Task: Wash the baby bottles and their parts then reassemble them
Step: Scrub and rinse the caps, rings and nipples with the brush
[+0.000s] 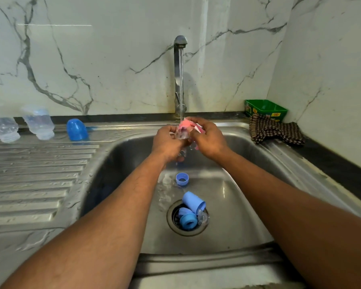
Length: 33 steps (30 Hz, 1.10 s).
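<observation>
Under the running tap [180, 41], my left hand [168, 142] holds a clear teat [182, 134]. My right hand [208, 138] grips a pink sponge [186, 123] against it. In the sink [248, 197] lie a blue collar ring [182, 179], a pale blue cap [193, 202] on its side, another blue ring [188, 221] and a clear teat [203, 217] over the drain. Two clear bottles [2, 127] [40, 124] stand upside down on the drainboard, with a blue cap [77, 129] beside them.
A ridged steel drainboard [35, 176] spreads to the left. A checked cloth [275, 131] lies on the sink's right rim, a green tub [266, 109] behind it. Marble walls close the back and the right side.
</observation>
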Motion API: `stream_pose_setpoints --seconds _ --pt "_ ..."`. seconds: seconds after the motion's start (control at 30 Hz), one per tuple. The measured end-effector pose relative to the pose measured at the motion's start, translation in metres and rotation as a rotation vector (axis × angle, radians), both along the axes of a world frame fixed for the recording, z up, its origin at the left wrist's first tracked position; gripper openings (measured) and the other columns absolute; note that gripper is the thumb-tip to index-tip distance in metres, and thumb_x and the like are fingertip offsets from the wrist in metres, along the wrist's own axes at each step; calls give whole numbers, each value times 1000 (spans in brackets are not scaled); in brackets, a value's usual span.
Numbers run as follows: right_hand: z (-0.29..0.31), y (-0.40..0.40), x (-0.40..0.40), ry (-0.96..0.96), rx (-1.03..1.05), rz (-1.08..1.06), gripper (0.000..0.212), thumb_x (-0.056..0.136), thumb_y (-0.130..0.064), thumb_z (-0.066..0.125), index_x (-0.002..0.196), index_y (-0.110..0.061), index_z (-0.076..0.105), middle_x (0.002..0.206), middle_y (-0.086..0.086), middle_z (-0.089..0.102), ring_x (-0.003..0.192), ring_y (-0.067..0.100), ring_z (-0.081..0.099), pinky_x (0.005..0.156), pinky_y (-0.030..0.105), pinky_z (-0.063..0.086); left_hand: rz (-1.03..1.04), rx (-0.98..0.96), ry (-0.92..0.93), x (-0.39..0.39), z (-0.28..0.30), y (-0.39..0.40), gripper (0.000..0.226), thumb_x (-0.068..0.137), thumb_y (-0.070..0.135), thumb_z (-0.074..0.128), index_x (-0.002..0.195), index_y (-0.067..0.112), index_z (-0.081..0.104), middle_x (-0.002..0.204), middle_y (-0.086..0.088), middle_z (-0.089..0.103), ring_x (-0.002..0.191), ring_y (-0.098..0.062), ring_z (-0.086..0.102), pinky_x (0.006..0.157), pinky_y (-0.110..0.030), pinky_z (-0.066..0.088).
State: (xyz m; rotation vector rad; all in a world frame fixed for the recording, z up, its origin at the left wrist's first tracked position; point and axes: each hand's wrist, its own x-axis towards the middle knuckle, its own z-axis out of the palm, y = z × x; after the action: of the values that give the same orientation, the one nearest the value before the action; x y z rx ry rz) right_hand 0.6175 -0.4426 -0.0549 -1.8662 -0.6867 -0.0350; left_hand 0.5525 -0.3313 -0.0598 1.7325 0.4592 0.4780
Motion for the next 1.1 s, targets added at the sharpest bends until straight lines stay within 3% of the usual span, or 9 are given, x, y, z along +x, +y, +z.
stream_pose_setpoints --seconds 0.13,0.3,0.47,0.53,0.6,0.8,0.93,1.03,1.1 --pt "16 -4 -17 -43 5 -19 34 98 -26 59 132 -25 61 131 -1 64 114 15 60 90 26 46 16 -187 -103 -11 7 2 28 79 10 81 101 17 65 94 -12 74 78 -22 73 67 -48 62" --pt "14 -20 -21 -86 -62 -62 38 99 -35 58 136 -29 58 140 -3 59 128 17 54 102 28 40 134 -65 -138 -5 4 -7 48 70 1 86 104 16 55 82 -6 65 75 -22 67 58 -35 60" --pt "0 -19 -4 -163 -67 -68 40 99 -40 56 138 -32 56 140 -2 58 130 18 53 108 31 41 235 -50 -202 13 1 -6 38 72 -4 83 85 16 53 81 -6 64 70 -20 66 47 -21 53" --pt "0 -15 3 -165 1 -98 40 98 -43 57 137 -31 57 137 -3 61 127 16 55 107 35 44 240 -75 -224 19 0 -3 35 73 -5 82 82 15 55 84 -9 67 71 -21 67 50 -23 55" --pt "-1 -12 8 -117 59 -104 40 96 -41 60 135 -28 59 133 -4 64 123 15 57 103 31 45 206 -47 -213 23 -3 -3 30 74 -4 82 85 13 60 85 -9 69 72 -18 66 49 -22 54" --pt "-8 -13 3 -13 35 -67 55 81 -47 76 129 -23 61 117 -7 66 104 14 61 88 30 50 41 -80 -230 17 -7 9 19 81 -2 76 88 14 70 84 -9 73 72 -21 71 60 -29 58" --pt "-8 -19 10 10 38 -146 29 89 -28 71 116 -18 68 102 -2 68 94 17 64 79 29 50 -158 42 -164 10 -5 3 21 76 0 79 95 4 72 78 -11 75 66 -20 72 65 -32 62" --pt "-8 -21 17 26 3 -138 18 91 -27 67 104 -15 72 96 5 72 88 21 65 75 29 48 -219 128 -155 11 -4 -1 15 78 -1 77 91 5 72 69 -5 73 62 -20 71 67 -35 62" --pt "-8 -20 18 34 -45 -123 17 91 -30 65 94 -15 71 88 6 71 82 23 65 71 30 47 -229 198 -157 10 -4 0 13 82 -1 74 94 5 73 67 -2 72 61 -15 70 64 -29 60"
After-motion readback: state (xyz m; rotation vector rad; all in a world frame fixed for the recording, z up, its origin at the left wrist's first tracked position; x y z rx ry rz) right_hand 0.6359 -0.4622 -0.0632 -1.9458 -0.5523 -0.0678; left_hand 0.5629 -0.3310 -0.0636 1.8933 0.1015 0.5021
